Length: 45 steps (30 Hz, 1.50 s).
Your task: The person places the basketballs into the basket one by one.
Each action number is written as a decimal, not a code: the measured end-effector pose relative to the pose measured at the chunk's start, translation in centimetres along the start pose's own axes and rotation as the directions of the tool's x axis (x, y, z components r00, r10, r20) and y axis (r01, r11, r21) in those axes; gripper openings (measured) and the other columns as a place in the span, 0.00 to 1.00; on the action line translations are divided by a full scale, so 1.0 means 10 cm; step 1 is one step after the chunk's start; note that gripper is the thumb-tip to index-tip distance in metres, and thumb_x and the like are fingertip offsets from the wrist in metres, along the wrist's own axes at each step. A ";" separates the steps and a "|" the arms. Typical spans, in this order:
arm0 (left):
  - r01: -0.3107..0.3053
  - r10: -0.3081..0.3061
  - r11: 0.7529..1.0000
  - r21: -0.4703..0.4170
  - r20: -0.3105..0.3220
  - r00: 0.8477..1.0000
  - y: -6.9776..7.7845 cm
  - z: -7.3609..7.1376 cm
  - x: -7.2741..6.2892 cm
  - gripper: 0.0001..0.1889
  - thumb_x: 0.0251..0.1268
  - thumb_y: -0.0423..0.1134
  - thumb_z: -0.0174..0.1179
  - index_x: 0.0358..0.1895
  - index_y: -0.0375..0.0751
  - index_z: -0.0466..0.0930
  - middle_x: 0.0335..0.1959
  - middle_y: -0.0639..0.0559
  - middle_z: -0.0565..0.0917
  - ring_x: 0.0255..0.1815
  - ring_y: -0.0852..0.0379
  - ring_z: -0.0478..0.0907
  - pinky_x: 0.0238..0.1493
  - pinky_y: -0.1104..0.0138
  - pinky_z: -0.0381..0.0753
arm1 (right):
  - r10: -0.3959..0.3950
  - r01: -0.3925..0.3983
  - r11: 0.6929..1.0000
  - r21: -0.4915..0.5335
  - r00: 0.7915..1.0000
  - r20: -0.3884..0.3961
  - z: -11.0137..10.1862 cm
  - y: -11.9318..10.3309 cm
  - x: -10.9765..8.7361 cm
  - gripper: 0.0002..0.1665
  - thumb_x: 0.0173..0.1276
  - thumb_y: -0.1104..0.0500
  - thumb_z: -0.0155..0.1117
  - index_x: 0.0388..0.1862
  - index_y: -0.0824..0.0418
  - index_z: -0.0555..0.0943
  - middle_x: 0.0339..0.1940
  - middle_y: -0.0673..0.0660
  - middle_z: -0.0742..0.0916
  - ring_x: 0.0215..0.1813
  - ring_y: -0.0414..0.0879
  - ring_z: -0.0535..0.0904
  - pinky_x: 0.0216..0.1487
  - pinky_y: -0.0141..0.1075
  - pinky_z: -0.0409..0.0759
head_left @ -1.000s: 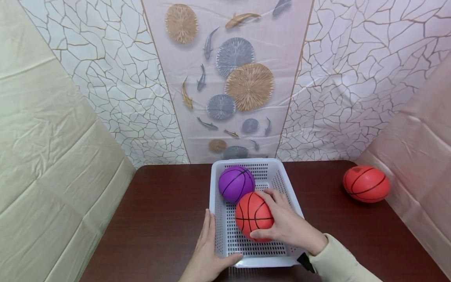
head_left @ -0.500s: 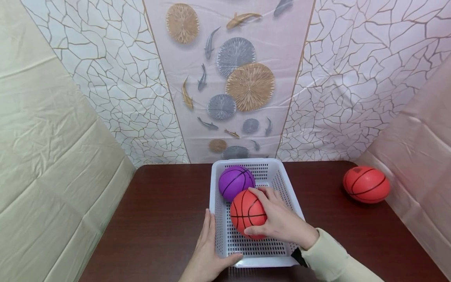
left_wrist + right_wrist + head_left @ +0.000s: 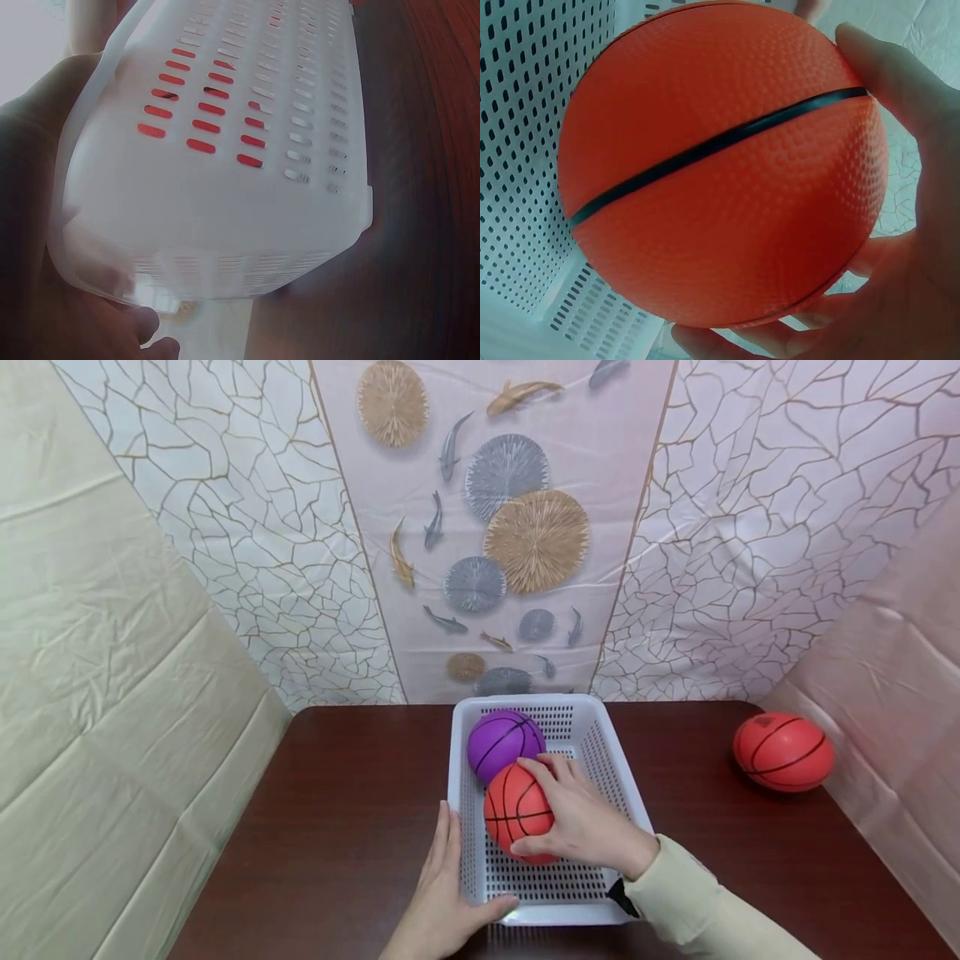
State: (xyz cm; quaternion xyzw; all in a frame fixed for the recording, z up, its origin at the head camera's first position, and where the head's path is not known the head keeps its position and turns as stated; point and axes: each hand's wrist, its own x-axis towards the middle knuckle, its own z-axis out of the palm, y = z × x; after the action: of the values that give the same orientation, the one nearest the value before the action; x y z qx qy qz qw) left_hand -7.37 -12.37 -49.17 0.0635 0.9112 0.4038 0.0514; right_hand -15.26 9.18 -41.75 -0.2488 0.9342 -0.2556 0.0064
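The dark red-brown surface (image 3: 345, 827) carries a pale perforated basket (image 3: 570, 914), its near end towards the person. The held red ball (image 3: 517, 814) is inside the basket, left of its middle; whether its underside touches the basket's floor cannot be told. The purple ball (image 3: 506, 743) sits in the far left corner, just beyond it. A second red ball (image 3: 783, 752) rests on the surface, well apart to the right.

The right hand (image 3: 577, 822) reaches in from the right and grips the held red ball: the fingers curve over its far right side, the thumb presses its near side, and in the right wrist view the ball fills the space between them. The left hand (image 3: 442, 889) lies against the basket, its fingers straight along the outer left wall and its thumb over the near left corner of the rim.
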 end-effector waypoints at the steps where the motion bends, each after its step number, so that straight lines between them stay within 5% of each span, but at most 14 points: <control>1: -0.007 0.007 1.000 -0.002 -0.006 1.000 0.00 0.00 0.00 0.67 0.42 0.77 0.62 0.79 0.48 0.33 0.79 0.57 0.27 0.76 0.33 0.43 0.62 0.32 0.57 | 0.000 0.000 1.000 0.000 1.000 0.011 0.01 -0.01 0.01 0.64 0.40 0.32 0.79 0.74 0.55 0.63 0.67 0.62 0.68 0.63 0.58 0.65 0.51 0.55 0.78; 9: -0.039 0.039 0.999 -0.002 -0.043 0.998 0.00 -0.02 0.02 0.67 0.42 0.77 0.63 0.79 0.48 0.34 0.79 0.55 0.30 0.76 0.36 0.42 0.62 0.32 0.57 | -0.003 0.006 1.000 -0.020 0.992 0.128 0.03 -0.04 0.06 0.67 0.42 0.36 0.80 0.76 0.58 0.59 0.75 0.67 0.59 0.71 0.65 0.57 0.56 0.60 0.74; 15: -0.030 0.029 0.999 -0.019 -0.034 0.999 0.00 0.02 0.00 0.67 0.42 0.74 0.66 0.79 0.47 0.34 0.80 0.52 0.31 0.76 0.35 0.42 0.61 0.32 0.57 | 0.031 -0.051 0.995 0.089 0.977 0.211 -0.01 0.00 -0.05 0.62 0.47 0.42 0.80 0.76 0.57 0.58 0.76 0.66 0.57 0.72 0.64 0.58 0.56 0.59 0.75; 24: -0.037 0.035 0.999 -0.029 -0.041 0.999 -0.01 0.03 0.00 0.66 0.44 0.70 0.68 0.79 0.46 0.35 0.80 0.53 0.32 0.76 0.35 0.42 0.62 0.32 0.57 | 0.070 -0.096 0.990 0.103 0.970 0.232 -0.15 0.14 -0.19 0.57 0.50 0.42 0.78 0.74 0.59 0.63 0.70 0.62 0.67 0.69 0.58 0.65 0.63 0.56 0.70; 28: -0.044 0.043 0.999 -0.019 -0.048 0.998 -0.01 0.03 -0.01 0.67 0.42 0.73 0.66 0.79 0.46 0.35 0.79 0.55 0.31 0.76 0.36 0.42 0.63 0.33 0.57 | 0.093 -0.120 0.987 0.110 0.970 0.223 -0.29 0.20 -0.27 0.54 0.54 0.37 0.73 0.74 0.56 0.63 0.72 0.63 0.67 0.72 0.60 0.61 0.66 0.59 0.65; 36: -0.033 0.032 0.999 -0.023 -0.054 0.998 -0.01 0.03 -0.01 0.68 0.41 0.74 0.66 0.79 0.48 0.33 0.79 0.57 0.30 0.77 0.37 0.41 0.65 0.35 0.54 | 0.129 -0.148 0.980 0.131 0.982 0.141 -0.53 0.46 -0.47 0.56 0.55 0.31 0.67 0.75 0.57 0.61 0.72 0.63 0.68 0.72 0.63 0.60 0.66 0.63 0.61; 41: -0.039 0.038 0.999 -0.012 -0.051 0.998 -0.01 0.03 -0.01 0.68 0.41 0.74 0.66 0.79 0.47 0.34 0.79 0.57 0.29 0.77 0.38 0.40 0.66 0.36 0.54 | 0.146 -0.143 0.981 0.129 0.989 -0.012 -0.78 0.74 -0.62 0.52 0.60 0.33 0.65 0.73 0.62 0.62 0.67 0.66 0.72 0.67 0.63 0.67 0.61 0.63 0.66; 45: -0.044 0.044 0.999 -0.006 -0.046 0.998 -0.01 0.04 -0.01 0.68 0.42 0.73 0.66 0.79 0.46 0.34 0.79 0.57 0.28 0.77 0.37 0.40 0.66 0.36 0.54 | 0.200 -0.183 0.976 0.121 0.969 -0.148 -1.00 1.03 -0.70 0.50 0.64 0.41 0.67 0.73 0.69 0.60 0.67 0.72 0.69 0.66 0.69 0.63 0.61 0.66 0.62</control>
State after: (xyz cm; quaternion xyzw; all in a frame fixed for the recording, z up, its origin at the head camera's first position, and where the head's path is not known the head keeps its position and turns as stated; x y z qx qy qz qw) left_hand -7.23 -12.22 -49.51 0.0740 0.9090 0.4095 0.0219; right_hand -15.25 24.92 -38.79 -0.1357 0.9364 -0.3221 -0.0302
